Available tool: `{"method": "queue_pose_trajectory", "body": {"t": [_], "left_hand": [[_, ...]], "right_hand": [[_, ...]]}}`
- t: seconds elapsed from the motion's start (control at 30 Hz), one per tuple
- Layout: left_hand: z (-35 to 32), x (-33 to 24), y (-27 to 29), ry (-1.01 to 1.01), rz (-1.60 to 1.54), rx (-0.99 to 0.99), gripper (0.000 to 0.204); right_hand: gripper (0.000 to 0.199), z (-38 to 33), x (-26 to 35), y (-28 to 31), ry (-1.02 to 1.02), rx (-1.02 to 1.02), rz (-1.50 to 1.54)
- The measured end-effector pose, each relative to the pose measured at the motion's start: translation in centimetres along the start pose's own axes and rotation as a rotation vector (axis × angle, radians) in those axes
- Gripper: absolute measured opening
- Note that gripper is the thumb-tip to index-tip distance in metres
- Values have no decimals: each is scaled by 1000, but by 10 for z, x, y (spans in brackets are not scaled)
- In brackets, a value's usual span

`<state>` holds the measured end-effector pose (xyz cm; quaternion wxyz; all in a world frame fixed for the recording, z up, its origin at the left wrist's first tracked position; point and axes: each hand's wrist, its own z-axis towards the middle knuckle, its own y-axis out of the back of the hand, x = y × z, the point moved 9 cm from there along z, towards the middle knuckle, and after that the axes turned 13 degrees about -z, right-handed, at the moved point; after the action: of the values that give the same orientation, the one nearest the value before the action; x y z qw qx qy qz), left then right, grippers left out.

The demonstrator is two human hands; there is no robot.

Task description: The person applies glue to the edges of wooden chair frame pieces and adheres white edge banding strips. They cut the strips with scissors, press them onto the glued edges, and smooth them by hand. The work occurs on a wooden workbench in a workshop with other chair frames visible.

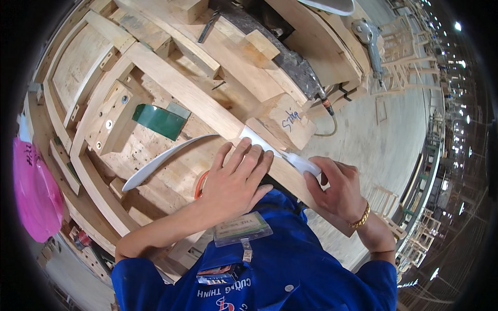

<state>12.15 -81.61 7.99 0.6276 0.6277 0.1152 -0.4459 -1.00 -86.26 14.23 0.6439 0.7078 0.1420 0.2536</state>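
My left hand [236, 176] lies flat, fingers stretched out, pressing a small white strip [252, 136] onto a long pale wooden rail [192, 106]. My right hand [337, 189] is closed round a white narrow-tipped object [305, 165], perhaps a squeeze bottle or a handled tool; its kind is partly hidden by the fingers. Its tip points at the strip's right end, above the rail. Just beyond the strip stands a wooden block [288, 122] with handwriting on it. A long curved white strip [161, 160] reaches toward the rail from the left.
A green piece [161, 122] lies on the wooden workbench between curved frame parts [104, 199]. A dark metal bar [298, 67] with a hose fitting lies beyond the rail. At the left hangs a pink bag [35, 189]. A grey power tool [367, 39] rests at the far right.
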Motion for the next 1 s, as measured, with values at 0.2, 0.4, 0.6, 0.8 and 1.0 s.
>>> {"method": "queue_pose_trajectory", "body": {"t": [0.2, 0.4, 0.6, 0.8, 1.0], "left_hand": [[2, -2, -1, -10, 7, 13, 62], [3, -3, -1, -24, 40, 23, 61], [5, -4, -4, -17, 78, 35, 58], [1, -1, 3, 1, -15, -38, 52], [18, -8, 3, 18, 3, 24, 54]], "right_hand": [[18, 2, -12, -5, 54, 23, 48], [19, 3, -20, -13, 92, 42, 59], [20, 2, -26, -14, 124, -26, 145], [21, -9, -56, -24, 32, 43, 428], [22, -32, -102, -28, -115, 72, 692]]}}
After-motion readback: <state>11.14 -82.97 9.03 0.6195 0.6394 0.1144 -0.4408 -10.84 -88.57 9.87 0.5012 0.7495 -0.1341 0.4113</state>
